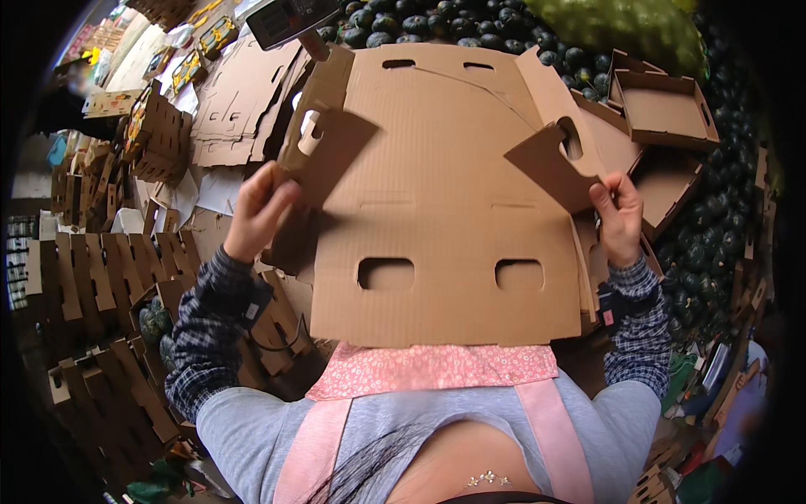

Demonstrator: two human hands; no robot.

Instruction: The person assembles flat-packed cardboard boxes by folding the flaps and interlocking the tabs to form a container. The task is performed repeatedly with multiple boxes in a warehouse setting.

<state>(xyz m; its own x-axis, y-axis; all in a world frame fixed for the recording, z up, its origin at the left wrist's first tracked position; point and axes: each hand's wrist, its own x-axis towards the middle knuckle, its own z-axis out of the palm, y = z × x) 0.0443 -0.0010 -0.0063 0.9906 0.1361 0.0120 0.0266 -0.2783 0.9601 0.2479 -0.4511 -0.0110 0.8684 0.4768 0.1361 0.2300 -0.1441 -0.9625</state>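
With the flat box blank [445,210] lying face-up straight ahead of us, its long axis runs left-right between our hands. Left hand [259,210] pinches the left side flap [323,147], fingers closed on its lower corner; flap is tipped up and inward. Right hand [619,214] pinches the right side flap [550,164], also raised, thumb and fingers clamped on its tip. Both grips sit at the blank's outer ends, about level, so neither hand is nearer. Folded tray [663,109] sits beyond the right flap, dark squash [437,21] behind.
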